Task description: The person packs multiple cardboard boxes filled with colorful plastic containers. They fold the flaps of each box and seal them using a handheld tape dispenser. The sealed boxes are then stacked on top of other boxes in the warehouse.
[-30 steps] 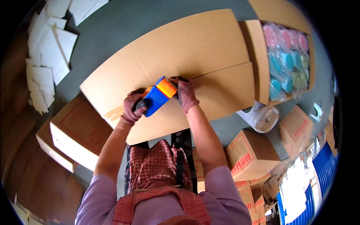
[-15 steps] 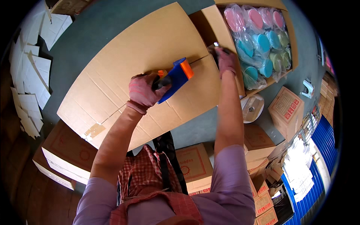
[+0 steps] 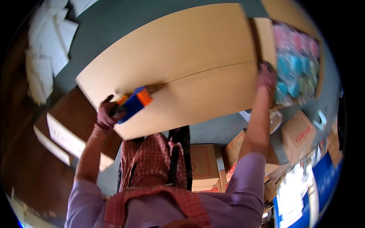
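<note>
A large closed cardboard box [image 3: 182, 41] lies in front of me, a seam running lengthwise along its top. My left hand [image 3: 107, 114], in a reddish glove with dark fingertips, grips a blue and orange tape dispenser [image 3: 134, 106] at the box's left end, over the seam line. At the opposite end, my gloved right hand [image 3: 267, 79] touches the box's right edge, beside an open carton [image 3: 318, 70]. Its fingers are blurred and partly hidden in the dark gap there. Pink, blue and green round items in clear plastic [image 3: 294, 64] fill that carton.
Printed cardboard boxes [image 3: 74, 129] stand below the left end, with more cartons [image 3: 203, 161] near my legs. A small box [image 3: 298, 135], a white tape roll [image 3: 275, 119] and a pale blue-white tool [image 3: 321, 119] lie at the right. White sheets [image 3: 62, 41] lie at the far left.
My left hand has carried the tape dispenser left along the seam to the box's end. My right hand stays by the right edge. The whole scene has shifted rightward in view.
</note>
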